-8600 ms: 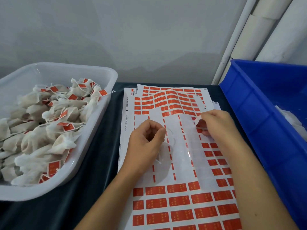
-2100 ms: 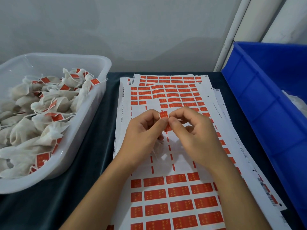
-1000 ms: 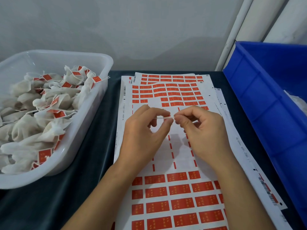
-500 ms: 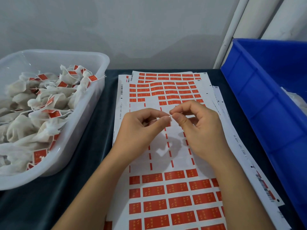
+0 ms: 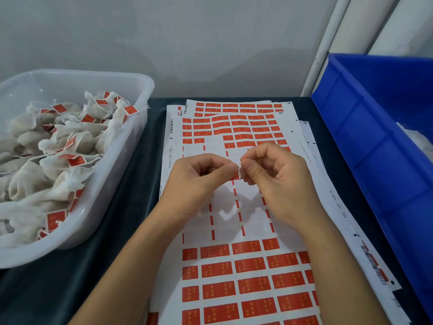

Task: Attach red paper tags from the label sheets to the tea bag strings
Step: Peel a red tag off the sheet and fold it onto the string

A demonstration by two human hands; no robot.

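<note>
A stack of white label sheets (image 5: 243, 266) with rows of red paper tags lies on the dark table in front of me. Over its stripped middle, my left hand (image 5: 199, 184) and my right hand (image 5: 276, 181) meet fingertip to fingertip. Between them they pinch one small red tag (image 5: 236, 175), seen almost edge-on. The tea bag and its string are mostly hidden under my left hand; a bit of white shows below it.
A clear plastic tub (image 5: 110, 184) at the left holds several white tea bags with red tags on them. A blue crate (image 5: 375, 146) stands at the right with something white inside. A grey wall and white pipes are behind.
Earlier my right hand was at the sheet's right side while my left held the string. Then both hands came together on a red tag and have stayed pinched on it, barely moving.
</note>
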